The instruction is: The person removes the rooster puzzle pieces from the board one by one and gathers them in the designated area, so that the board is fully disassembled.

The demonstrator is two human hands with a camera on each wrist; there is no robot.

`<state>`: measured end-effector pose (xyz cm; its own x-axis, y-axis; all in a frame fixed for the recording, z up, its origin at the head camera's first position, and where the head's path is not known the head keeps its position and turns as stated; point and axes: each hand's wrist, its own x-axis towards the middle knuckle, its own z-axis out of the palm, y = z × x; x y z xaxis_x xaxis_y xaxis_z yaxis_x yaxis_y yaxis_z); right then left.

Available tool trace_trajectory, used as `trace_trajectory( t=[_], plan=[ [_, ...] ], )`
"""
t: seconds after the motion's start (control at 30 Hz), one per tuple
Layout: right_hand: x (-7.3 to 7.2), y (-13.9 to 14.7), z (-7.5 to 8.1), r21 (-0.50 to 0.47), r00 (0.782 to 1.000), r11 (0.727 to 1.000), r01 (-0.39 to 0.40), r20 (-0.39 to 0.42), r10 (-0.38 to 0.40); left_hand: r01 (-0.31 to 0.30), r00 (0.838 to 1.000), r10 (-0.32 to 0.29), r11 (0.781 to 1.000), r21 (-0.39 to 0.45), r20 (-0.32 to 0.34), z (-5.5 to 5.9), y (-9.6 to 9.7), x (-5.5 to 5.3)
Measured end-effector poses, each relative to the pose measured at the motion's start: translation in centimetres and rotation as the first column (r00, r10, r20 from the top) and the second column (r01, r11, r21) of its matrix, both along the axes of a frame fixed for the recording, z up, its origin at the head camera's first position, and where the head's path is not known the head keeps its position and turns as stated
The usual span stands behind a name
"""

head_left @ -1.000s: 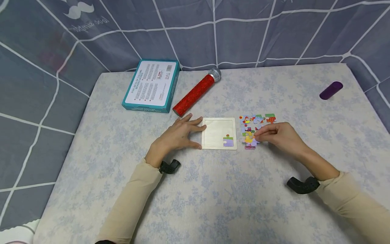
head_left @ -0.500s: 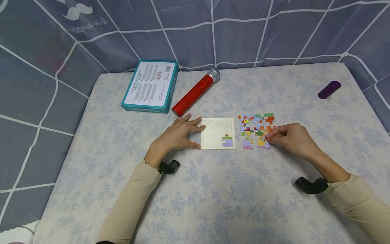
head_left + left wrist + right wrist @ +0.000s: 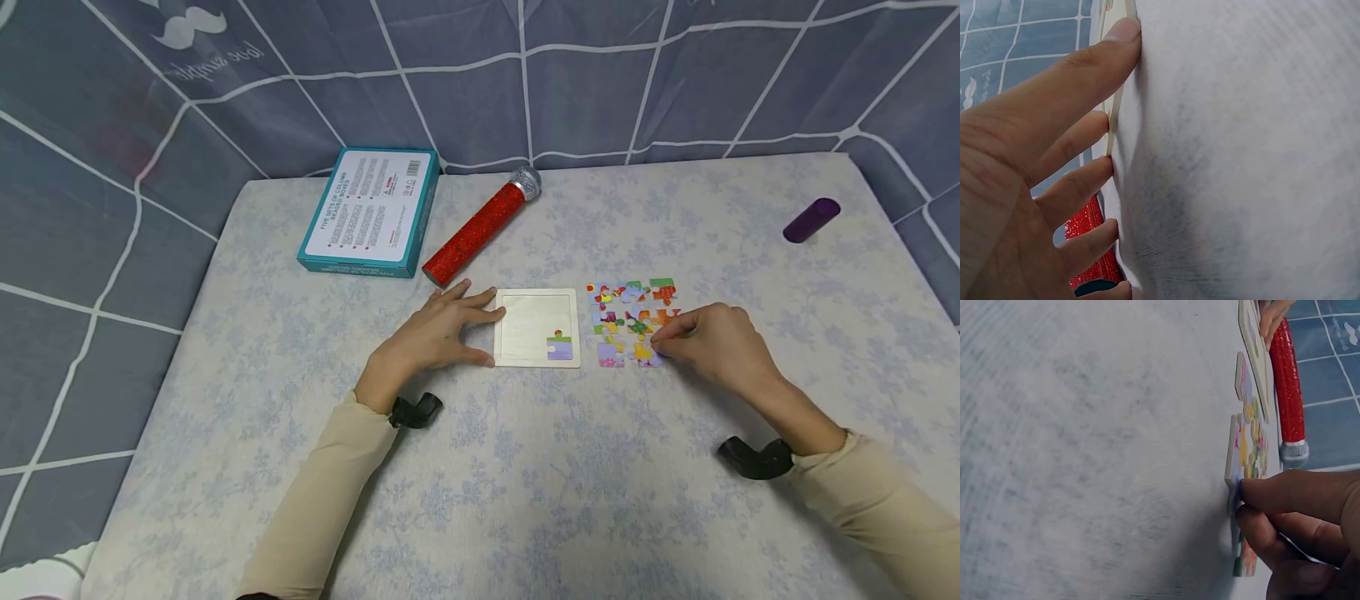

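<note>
A square pale puzzle tray (image 3: 525, 364) lies on the table in the head view. One lavender-and-green puzzle piece (image 3: 559, 348) sits in its lower right corner. My left hand (image 3: 438, 333) rests spread at the tray's left side, thumb and fingertips touching its edge. Right of the tray, several colourful puzzle pieces (image 3: 606, 322) lie in loose rows. With thumb and finger my right hand (image 3: 720, 346) pinches the right end of a yellow-and-lavender puzzle piece (image 3: 643, 353) at the lower right of these rows. The right wrist view shows that piece (image 3: 1233, 453) lying close to the tabletop, its held end partly hidden.
A teal box (image 3: 371, 212) and a red glitter microphone (image 3: 480, 229) lie behind my left hand. A purple cylinder (image 3: 812, 221) is at the far right. Grey curtain with white lines (image 3: 585, 100) hangs behind the table (image 3: 540, 483).
My right hand has shifted right with the yellow-and-lavender piece, from over the lavender piece to the lower right of the rows. Over the last half second it barely moves. The left hand stays.
</note>
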<state>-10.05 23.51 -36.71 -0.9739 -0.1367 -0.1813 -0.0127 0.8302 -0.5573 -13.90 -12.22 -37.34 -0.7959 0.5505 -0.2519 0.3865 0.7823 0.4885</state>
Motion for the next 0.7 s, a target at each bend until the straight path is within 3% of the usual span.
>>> trace_trajectory(
  t=[0.13,0.27,0.53,0.7],
  plan=[
    [0.1,-0.6,0.2,0.008,0.999,1.0,0.018,-0.036,-0.017,0.0,1.0,0.0,1.0,0.003,0.004,0.0,0.0,0.0],
    [0.0,-1.8,0.4,-0.053,0.996,0.999,-0.006,-0.085,0.002,0.002,1.0,-0.002,1.0,0.006,0.003,-0.1,-0.1,0.0],
    [-1.0,-5.4,-0.5,-0.168,0.975,0.965,-0.2,-0.132,0.179,-0.005,1.0,0.005,1.0,0.001,-0.001,-0.1,0.0,-0.1],
    [-1.5,-7.3,-0.7,-0.173,0.958,0.945,-0.278,-0.116,0.261,-0.01,1.0,0.01,1.0,-0.007,0.003,-0.1,0.0,-0.1]
  ],
)
